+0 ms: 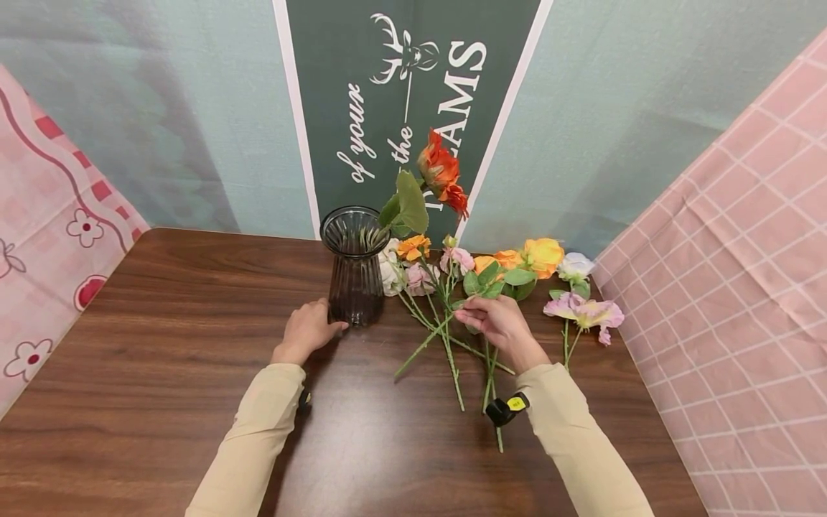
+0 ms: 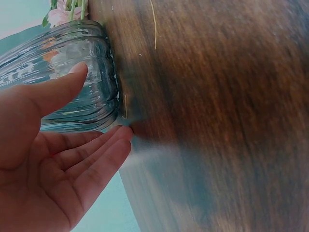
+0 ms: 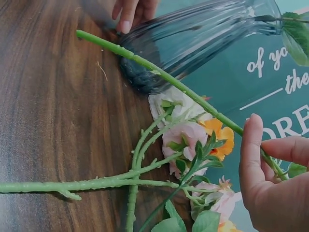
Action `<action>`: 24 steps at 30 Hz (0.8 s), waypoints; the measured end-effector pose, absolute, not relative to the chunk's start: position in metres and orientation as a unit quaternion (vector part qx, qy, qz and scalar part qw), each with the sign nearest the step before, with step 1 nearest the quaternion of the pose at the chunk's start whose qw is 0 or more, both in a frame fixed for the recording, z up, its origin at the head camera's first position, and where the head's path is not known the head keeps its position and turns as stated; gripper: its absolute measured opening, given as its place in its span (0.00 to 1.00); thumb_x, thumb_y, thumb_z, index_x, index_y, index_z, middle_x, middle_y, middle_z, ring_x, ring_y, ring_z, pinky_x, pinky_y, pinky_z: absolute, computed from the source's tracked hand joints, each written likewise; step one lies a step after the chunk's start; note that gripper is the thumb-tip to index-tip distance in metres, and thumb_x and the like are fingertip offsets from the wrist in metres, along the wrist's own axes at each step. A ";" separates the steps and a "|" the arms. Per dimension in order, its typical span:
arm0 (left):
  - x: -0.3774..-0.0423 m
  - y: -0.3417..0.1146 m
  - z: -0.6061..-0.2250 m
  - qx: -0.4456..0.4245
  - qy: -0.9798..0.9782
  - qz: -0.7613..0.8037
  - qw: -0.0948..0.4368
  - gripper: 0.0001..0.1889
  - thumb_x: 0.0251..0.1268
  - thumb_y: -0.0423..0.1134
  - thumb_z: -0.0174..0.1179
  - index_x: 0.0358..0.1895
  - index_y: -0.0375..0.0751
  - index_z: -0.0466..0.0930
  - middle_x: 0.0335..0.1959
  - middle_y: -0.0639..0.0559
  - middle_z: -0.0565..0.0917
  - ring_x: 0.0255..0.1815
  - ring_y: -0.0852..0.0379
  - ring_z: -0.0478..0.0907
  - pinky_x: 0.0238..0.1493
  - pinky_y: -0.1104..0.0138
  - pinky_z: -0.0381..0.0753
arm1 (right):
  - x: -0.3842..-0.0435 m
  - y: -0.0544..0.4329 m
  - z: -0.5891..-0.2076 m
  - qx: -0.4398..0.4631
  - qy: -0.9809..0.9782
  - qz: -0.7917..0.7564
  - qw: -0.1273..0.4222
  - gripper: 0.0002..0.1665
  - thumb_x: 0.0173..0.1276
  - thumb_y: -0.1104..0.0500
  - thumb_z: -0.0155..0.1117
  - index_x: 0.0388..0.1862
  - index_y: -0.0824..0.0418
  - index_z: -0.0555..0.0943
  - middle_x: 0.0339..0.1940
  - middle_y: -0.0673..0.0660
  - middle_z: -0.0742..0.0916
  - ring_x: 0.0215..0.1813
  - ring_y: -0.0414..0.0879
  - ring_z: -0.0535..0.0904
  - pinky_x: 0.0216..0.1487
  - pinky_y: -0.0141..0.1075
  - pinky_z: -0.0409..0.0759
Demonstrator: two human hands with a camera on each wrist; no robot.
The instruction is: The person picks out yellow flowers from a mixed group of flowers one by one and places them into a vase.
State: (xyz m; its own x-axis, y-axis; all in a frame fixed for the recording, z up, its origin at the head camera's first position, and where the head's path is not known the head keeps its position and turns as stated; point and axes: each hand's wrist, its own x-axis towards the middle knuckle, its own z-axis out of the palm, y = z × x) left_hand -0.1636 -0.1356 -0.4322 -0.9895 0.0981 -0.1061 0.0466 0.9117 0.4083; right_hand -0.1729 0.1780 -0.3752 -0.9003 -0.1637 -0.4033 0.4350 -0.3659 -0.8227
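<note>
Gry vase (image 1: 357,294), grn stem (image 3: 175,84), brn wood-grain tbl (image 1: 181,352)

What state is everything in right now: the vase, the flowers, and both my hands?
Glass vase: upright on the table.
Red-orange flowers: standing in the vase, leaning right over its rim.
Green stem: pinched, its bare end outside the vase.
Pink flowers: lying right of the vase.
Lilac flower: lying farther right.
Left hand: at the vase's base, fingers extended.
Right hand: pinching the stem.
</note>
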 end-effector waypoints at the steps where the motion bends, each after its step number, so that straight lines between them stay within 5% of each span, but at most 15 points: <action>1: -0.164 -0.136 -0.432 0.037 0.976 0.207 0.062 0.28 0.57 0.49 0.62 0.47 0.24 0.73 0.39 0.30 0.79 0.38 0.35 0.77 0.39 0.48 0.75 | -0.173 0.179 -0.374 0.128 0.532 -0.817 0.184 0.18 0.66 0.75 0.42 0.22 0.68 0.78 0.23 0.60 0.82 0.29 0.49 0.83 0.39 0.37 0.80; 24: -0.163 -0.136 -0.433 0.039 0.974 0.219 0.047 0.26 0.55 0.49 0.64 0.44 0.25 0.74 0.37 0.30 0.80 0.37 0.34 0.77 0.37 0.47 0.75 | -0.170 0.205 -0.354 0.090 0.513 -0.832 0.189 0.19 0.67 0.77 0.42 0.24 0.70 0.80 0.25 0.63 0.83 0.33 0.53 0.84 0.42 0.40 0.79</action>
State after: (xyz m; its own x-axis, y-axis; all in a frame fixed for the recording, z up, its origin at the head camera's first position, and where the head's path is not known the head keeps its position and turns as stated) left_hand -0.1632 -0.1362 -0.4334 -0.9926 0.0963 -0.0740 0.0553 0.9010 0.4302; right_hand -0.1703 0.2048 -0.3543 -0.9126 -0.2214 -0.3436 0.4065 -0.4022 -0.8204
